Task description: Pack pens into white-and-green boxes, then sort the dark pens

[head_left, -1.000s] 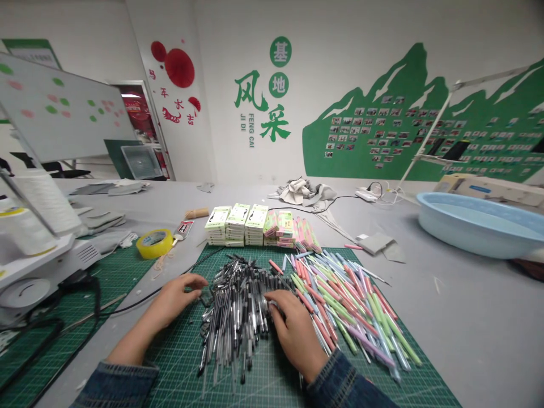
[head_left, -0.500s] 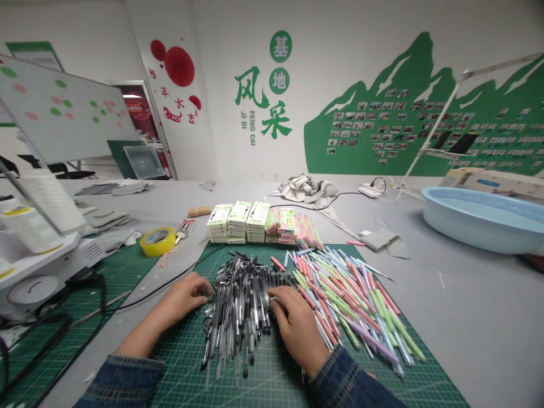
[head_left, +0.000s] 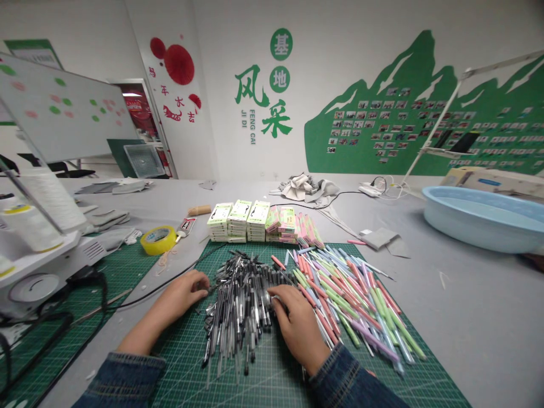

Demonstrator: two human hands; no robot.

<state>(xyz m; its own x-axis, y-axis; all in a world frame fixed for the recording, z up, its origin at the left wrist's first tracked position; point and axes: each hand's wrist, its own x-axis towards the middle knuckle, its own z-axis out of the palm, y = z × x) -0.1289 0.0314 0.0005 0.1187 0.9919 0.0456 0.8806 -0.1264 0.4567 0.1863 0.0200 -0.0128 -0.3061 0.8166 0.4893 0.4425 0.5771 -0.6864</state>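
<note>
The black pens [head_left: 238, 306] lie heaped on the green mat [head_left: 267, 379]; the left hand [head_left: 185, 292] is at their left edge, fingers loosely bent, released, thumb apart; the right hand [head_left: 300, 326] is at their right edge, fingers curled, any grasp impossible to tell; coloured pens [head_left: 357, 300] lie to its right; small boxes [head_left: 238, 221] stand stacked beyond, contents hidden; at far right sits a blue basin [head_left: 480, 226], contents unclear.
</note>
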